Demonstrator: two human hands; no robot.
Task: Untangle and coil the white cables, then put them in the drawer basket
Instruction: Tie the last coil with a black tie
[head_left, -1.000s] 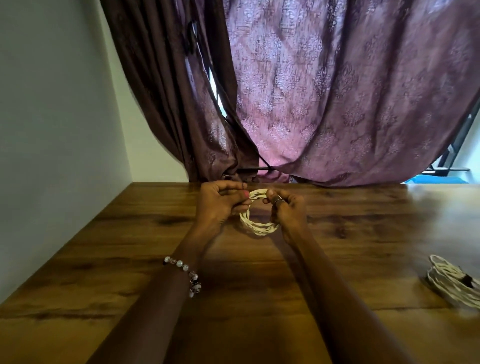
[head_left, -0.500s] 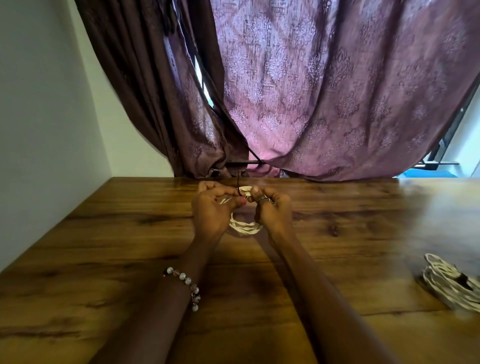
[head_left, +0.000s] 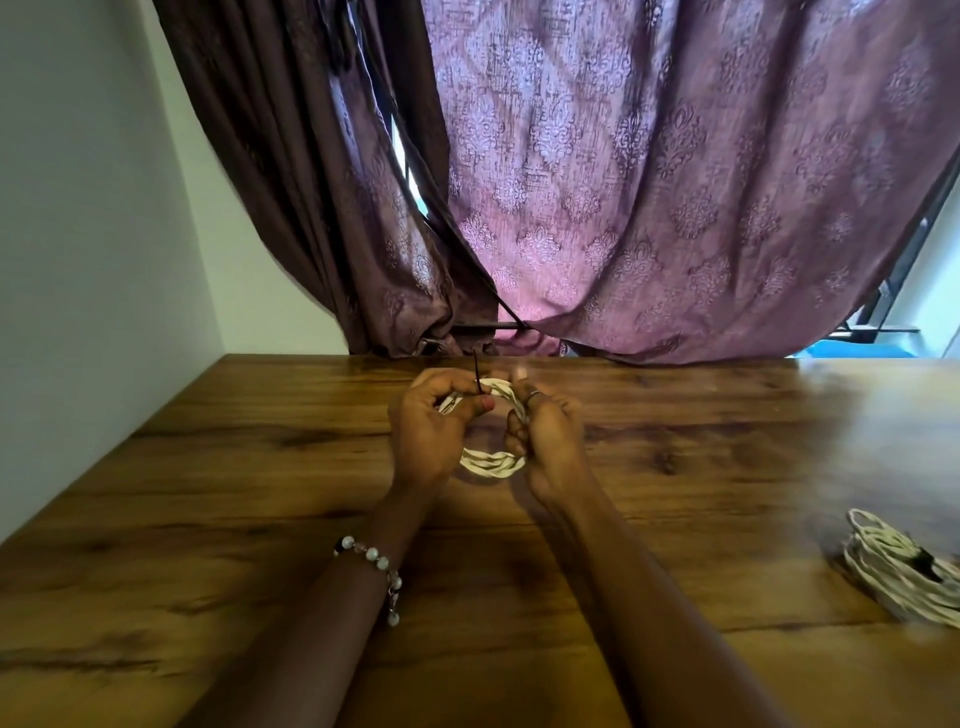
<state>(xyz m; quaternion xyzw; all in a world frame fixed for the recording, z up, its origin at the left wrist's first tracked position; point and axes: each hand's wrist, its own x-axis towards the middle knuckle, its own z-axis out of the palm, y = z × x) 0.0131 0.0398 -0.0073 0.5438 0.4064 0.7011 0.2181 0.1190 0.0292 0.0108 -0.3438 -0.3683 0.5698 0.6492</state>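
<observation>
Beside both hands' white coil (head_left: 492, 460), second bundle (head_left: 904, 574) (tied), tabletop (head_left: 208, 519)

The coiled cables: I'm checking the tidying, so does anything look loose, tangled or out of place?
Nothing stands out. Both hands, left hand and right hand, hold a neat white coil with a thin black tie at its top. A second tied bundle lies on the table, right.

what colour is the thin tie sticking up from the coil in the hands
Black, a thin tie pinched by the left hand; seen in the head view.
</observation>
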